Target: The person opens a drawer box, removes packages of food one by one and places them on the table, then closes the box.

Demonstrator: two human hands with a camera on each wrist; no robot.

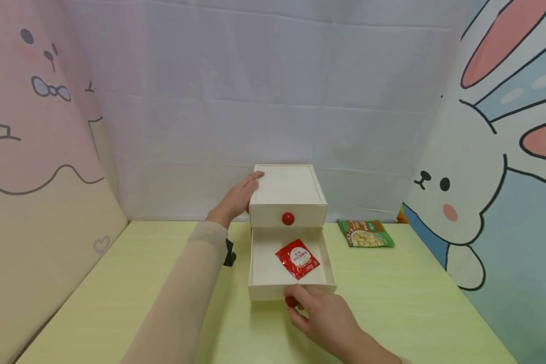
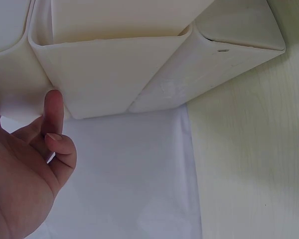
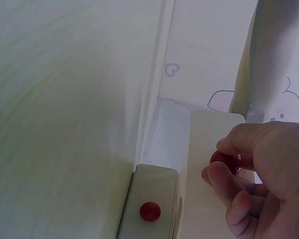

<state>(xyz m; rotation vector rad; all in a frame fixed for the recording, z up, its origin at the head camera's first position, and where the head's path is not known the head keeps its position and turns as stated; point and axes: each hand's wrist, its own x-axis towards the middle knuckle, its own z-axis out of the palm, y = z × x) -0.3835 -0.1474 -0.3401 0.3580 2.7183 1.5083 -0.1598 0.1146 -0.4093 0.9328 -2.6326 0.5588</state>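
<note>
A small white chest of drawers (image 1: 288, 184) stands at the back of the table, with red round knobs. Its middle drawer (image 1: 264, 263) is pulled out, and a red sachet (image 1: 298, 259) lies flat inside. My right hand (image 1: 325, 316) pinches that drawer's red knob (image 3: 226, 162) between thumb and fingers. Below it, the lowest drawer (image 3: 154, 189) is closed. My left hand (image 1: 236, 197) rests against the chest's upper left side, fingertips at the top edge. In the left wrist view, the left hand (image 2: 27, 174) has its fingers slightly bent beside the chest's side.
A green food packet (image 1: 366, 233) lies on the table (image 1: 391, 293) to the right of the chest. A white cloth (image 1: 273, 101) hangs behind. Side panels with a cartoon bear (image 1: 41, 136) and rabbit (image 1: 459, 202) flank the table. Something black (image 1: 229, 253) shows by the left forearm.
</note>
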